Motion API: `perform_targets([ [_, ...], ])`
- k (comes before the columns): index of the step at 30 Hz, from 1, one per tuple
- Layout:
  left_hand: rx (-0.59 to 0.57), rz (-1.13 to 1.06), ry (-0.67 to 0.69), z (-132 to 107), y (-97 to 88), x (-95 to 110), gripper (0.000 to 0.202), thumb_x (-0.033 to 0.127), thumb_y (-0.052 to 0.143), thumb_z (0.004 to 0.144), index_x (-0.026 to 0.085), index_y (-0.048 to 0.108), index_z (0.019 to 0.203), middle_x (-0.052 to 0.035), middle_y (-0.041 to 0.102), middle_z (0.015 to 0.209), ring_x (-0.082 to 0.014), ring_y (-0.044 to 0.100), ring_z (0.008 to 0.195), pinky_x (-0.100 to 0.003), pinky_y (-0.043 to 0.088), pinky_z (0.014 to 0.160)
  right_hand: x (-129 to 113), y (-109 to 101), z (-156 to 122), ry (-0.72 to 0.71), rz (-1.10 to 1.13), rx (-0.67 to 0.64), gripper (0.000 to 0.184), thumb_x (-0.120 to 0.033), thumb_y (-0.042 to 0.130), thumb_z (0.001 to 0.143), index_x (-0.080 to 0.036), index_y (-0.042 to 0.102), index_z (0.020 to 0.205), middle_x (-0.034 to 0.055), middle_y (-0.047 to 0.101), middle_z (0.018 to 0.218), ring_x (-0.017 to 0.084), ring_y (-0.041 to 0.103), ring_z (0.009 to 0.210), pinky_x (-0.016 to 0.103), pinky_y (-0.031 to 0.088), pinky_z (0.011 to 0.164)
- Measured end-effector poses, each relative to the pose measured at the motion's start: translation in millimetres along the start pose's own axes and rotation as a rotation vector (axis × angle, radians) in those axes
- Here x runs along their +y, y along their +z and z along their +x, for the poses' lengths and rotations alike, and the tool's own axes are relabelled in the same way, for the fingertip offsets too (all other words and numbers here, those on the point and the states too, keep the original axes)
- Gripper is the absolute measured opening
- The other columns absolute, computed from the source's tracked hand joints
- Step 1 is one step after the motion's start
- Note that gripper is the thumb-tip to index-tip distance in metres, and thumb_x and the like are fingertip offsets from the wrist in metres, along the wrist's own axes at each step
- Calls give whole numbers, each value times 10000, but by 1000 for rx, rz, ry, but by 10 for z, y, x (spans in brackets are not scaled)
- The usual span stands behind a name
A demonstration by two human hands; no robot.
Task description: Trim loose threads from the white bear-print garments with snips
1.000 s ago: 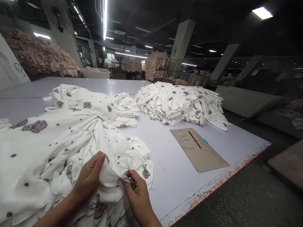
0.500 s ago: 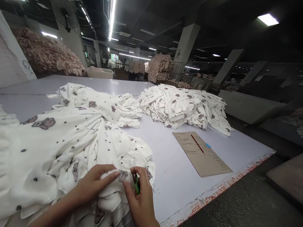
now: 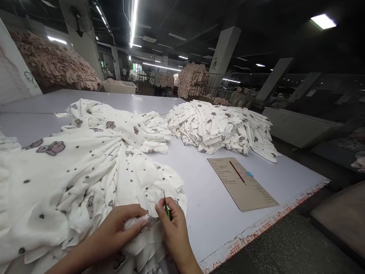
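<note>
A big heap of white printed fabric pieces [image 3: 74,175] with small dark marks and grey-pink animal figures lies at the near left of the white table [image 3: 205,205]. My left hand [image 3: 119,228] pinches a fold of the fabric at the heap's near edge, fingers closed on it. My right hand [image 3: 173,228] sits right beside it, closed on a small green-handled thread snipper [image 3: 167,208] whose tip points up. The fingertips of both hands meet at the pinched fold.
A second pile of the same printed fabric [image 3: 222,127] lies further back on the right. A brown card [image 3: 242,184] with a red pencil [image 3: 236,172] lies near the table's right edge. Pink fabric heaps [image 3: 54,70], bins and pillars stand behind. The table's front edge [image 3: 256,234] borders the floor.
Both hands have slid lower and nearer to me. The left hand went from lifting a raised fold to pinching it low. The snipper stays in the right hand.
</note>
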State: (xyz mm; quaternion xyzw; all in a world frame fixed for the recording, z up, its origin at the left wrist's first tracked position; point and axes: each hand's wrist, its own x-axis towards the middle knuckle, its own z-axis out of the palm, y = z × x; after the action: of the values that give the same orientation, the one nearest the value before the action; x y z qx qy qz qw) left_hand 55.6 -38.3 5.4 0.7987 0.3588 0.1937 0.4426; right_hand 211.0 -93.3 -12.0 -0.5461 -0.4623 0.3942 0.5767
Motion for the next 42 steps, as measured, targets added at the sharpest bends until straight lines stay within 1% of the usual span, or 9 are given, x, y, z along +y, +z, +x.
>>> perform_targets([
  [2,4,13,32,-11,-1,0,212,359,517,858,219,675,851,19,692,814,-160,619,807,-193,449,748,-3,-16,-2,18,27,8,203,-349,526,865,-203,484,731,-40,413,686,137,405,675,220,345,631],
  [7,39,-21,22,-9,6,-9,242,362,513,859,220,691,777,24,685,728,-147,618,716,-190,448,687,70,-73,-110,39,34,41,199,-376,531,864,-204,498,768,-28,443,735,149,435,720,227,352,654],
  [12,110,-126,-25,0,33,-40,243,376,528,845,208,692,782,13,703,760,-177,636,782,-211,455,734,158,-124,-248,-48,-85,-18,214,-363,515,869,-198,541,736,-11,481,739,158,477,716,233,359,644],
  [18,59,-123,-16,2,41,-33,239,366,519,855,215,700,819,10,713,789,-175,644,795,-218,457,738,168,-21,-281,-127,-269,-26,137,-311,537,856,-201,611,821,14,555,774,168,544,726,236,378,632],
  [21,51,-106,-14,-7,33,-9,249,373,509,858,218,699,815,10,713,786,-172,642,786,-217,455,732,157,-11,-270,-144,-303,-25,161,-311,515,874,-208,606,791,13,567,768,168,558,720,236,374,624],
  [30,84,6,30,-29,36,-18,248,367,505,860,257,726,834,27,638,670,-136,609,666,-198,420,632,247,-149,-309,16,-108,-110,368,-473,477,877,-189,552,655,-11,469,675,154,452,657,245,336,600],
  [34,14,52,29,-20,30,-11,274,372,471,887,261,721,910,18,631,696,-139,611,688,-209,414,639,222,-154,-329,11,-140,-133,316,-454,516,851,-187,577,693,-6,485,700,160,474,679,243,343,614],
  [38,-10,125,44,-20,30,-14,289,368,457,893,252,720,863,11,615,683,-141,605,682,-214,403,623,175,-94,-340,-84,-262,-113,193,-371,575,826,-200,601,740,-5,516,721,152,511,671,229,338,589],
  [42,-25,176,60,-56,21,-44,303,357,443,899,236,705,808,8,601,663,-140,598,660,-214,409,602,188,-39,-338,-132,-325,-82,151,-298,545,854,-205,586,742,-2,546,738,152,548,696,225,345,600],
])
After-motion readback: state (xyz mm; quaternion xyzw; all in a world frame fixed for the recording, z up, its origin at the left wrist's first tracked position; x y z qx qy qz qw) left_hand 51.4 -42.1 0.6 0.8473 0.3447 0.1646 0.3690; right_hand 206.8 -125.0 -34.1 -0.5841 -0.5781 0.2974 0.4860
